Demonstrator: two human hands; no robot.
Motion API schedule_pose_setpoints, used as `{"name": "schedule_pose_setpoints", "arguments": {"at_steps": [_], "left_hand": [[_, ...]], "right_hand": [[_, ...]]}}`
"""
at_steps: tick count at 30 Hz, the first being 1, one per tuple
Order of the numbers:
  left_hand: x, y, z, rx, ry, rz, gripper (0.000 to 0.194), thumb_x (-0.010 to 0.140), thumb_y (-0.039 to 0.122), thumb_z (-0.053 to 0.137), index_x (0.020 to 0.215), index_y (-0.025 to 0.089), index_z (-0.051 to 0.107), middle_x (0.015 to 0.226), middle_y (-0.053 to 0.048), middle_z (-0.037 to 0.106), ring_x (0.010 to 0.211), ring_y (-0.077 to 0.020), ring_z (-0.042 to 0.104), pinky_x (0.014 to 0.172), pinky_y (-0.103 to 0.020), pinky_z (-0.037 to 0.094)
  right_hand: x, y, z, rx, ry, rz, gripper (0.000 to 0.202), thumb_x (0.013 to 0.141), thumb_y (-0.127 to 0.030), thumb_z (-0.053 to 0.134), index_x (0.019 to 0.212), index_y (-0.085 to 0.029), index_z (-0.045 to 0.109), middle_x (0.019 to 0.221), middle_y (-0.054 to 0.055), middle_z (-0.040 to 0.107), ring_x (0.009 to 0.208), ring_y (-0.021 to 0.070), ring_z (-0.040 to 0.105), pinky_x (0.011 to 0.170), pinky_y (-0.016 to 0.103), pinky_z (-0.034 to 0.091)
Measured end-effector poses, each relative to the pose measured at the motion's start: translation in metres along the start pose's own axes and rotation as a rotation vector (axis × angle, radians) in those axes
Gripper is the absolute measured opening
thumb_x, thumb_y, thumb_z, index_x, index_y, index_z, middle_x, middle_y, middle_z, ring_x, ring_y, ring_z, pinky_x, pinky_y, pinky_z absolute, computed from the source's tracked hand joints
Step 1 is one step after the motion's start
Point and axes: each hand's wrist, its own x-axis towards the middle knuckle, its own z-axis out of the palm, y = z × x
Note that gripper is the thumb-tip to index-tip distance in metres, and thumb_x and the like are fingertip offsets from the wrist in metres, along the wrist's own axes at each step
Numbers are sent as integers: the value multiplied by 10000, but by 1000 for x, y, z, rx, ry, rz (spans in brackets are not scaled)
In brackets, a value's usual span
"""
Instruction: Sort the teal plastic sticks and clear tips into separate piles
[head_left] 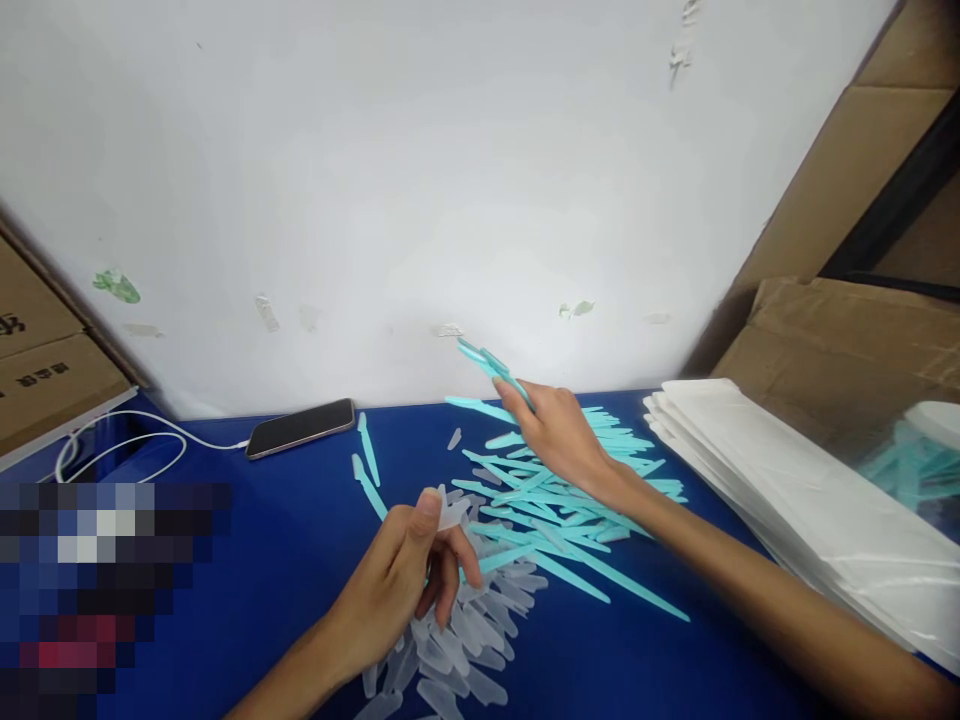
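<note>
My right hand [559, 430] is closed around turquoise eyebrow razors [480, 358], at least two, their blade ends pointing up and left toward the wall. Beneath that hand spreads a loose pile of the same razors [555, 515]. My left hand [409, 560] pinches a translucent plastic cap [453, 512] between thumb and fingers; whether it holds more than one cannot be told. A heap of similar caps [457, 645] lies under and in front of it. Two razors [367, 485] rest apart from the pile, left of centre, one partly hidden by my left hand.
A phone [300, 428] with a white cable [184, 432] lies at the back left on the blue table [247, 560]. White folded sheets or bags [802, 510] are stacked at right, beside a clear bag of turquoise pieces [915, 455]. Cardboard boxes [52, 350] flank both sides; a white wall [450, 200] closes the back.
</note>
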Motion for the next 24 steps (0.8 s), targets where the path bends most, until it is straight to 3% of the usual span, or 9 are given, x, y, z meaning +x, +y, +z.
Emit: {"name": "schedule_pose_setpoints", "arguments": {"at_steps": [2, 5, 8, 12, 15, 17, 20, 22, 24], "left_hand": [[-1, -2, -1, 110, 11, 31, 814, 969, 691, 150, 629, 153, 658, 428, -28, 519, 400, -116, 417, 459, -241, 326], [-2, -3, -4, 456, 57, 223, 742, 1010, 586, 127, 596, 183, 591, 516, -34, 524, 492, -142, 460, 531, -273, 320], [-3, -2, -9, 714, 96, 437, 660, 1018, 529, 161, 773, 192, 673, 680, -55, 566, 628, -192, 485, 629, -318, 337], [-5, 0, -11, 669, 213, 477, 697, 989, 597, 178, 1184, 193, 712, 926, -108, 616, 821, -263, 496, 856, -416, 383], [-7, 5, -13, 486, 231, 383, 758, 963, 666, 150, 1226, 227, 710, 988, -105, 587, 897, -273, 473, 925, -433, 372], [-6, 10, -19, 203, 132, 249, 823, 952, 692, 86, 1251, 230, 698, 970, -91, 555, 824, -235, 453, 781, -372, 407], [-1, 18, -29, -406, -235, -2, 990, 894, 760, -21, 1351, 157, 618, 857, -66, 509, 604, -143, 366, 510, -262, 281], [3, 18, -35, -696, -448, -98, 1093, 839, 824, -31, 1417, 91, 539, 765, -42, 490, 503, -100, 304, 445, -240, 201], [5, 17, -36, -819, -547, -135, 1167, 803, 862, -21, 1443, 28, 486, 709, -43, 505, 460, -88, 284, 422, -239, 175]], "right_hand": [[3, 3, -4, 9, 17, 9, 495, 1039, -544, 285, 683, -224, 411, 557, -41, 414, 501, 125, 357, 544, 288, 221], [3, 2, -6, 19, 20, 14, 508, 1035, -556, 281, 676, -222, 413, 566, -38, 427, 508, 125, 377, 552, 290, 228], [1, 0, -6, 23, 17, 14, 511, 1032, -559, 282, 663, -225, 396, 547, -42, 394, 494, 125, 349, 546, 295, 216], [1, -1, -5, 19, 17, 15, 508, 1032, -548, 288, 656, -226, 406, 538, -40, 382, 487, 129, 336, 545, 299, 211], [2, 0, -5, 18, 21, 18, 515, 1027, -558, 292, 652, -224, 411, 551, -31, 415, 499, 132, 366, 548, 296, 223], [3, 0, -7, 23, 23, 23, 520, 1024, -569, 288, 662, -222, 427, 562, -27, 450, 510, 134, 398, 549, 294, 232], [3, 0, -9, 39, 29, 34, 528, 1021, -579, 286, 670, -220, 448, 561, -28, 476, 513, 134, 422, 545, 290, 244], [3, 0, -10, 50, 37, 45, 534, 1016, -584, 301, 658, -218, 455, 548, -31, 475, 508, 132, 425, 544, 287, 252], [4, 1, -10, 52, 44, 58, 537, 1010, -587, 319, 655, -216, 475, 537, -31, 481, 508, 134, 437, 548, 287, 261]]}}
